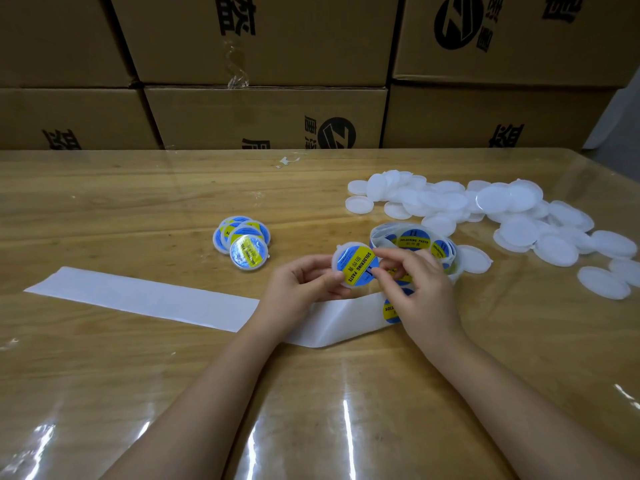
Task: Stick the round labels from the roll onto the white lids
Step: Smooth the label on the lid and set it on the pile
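Big brown cardboard boxes (263, 46) stand in a wall far behind the label roll (414, 240). The roll sits on a wooden worktop (121, 209) with a shiny clear cover. A long white paper strip (138, 297) with no labels on it runs out from the roll to the left. A pile of plain white lids (519, 230) lies behind the roll and to its right. The left hand (298, 289) and right hand (420, 289) are just in front of the roll. A few labelled lids (247, 252) lie in a small heap to the roll's left. Just left of the roll, both hands hold one white lid (341, 252) off the worktop. The left grips its left edge with curled fingers and the right pinches its right edge. A blue and yellow round label (358, 265) is on it.
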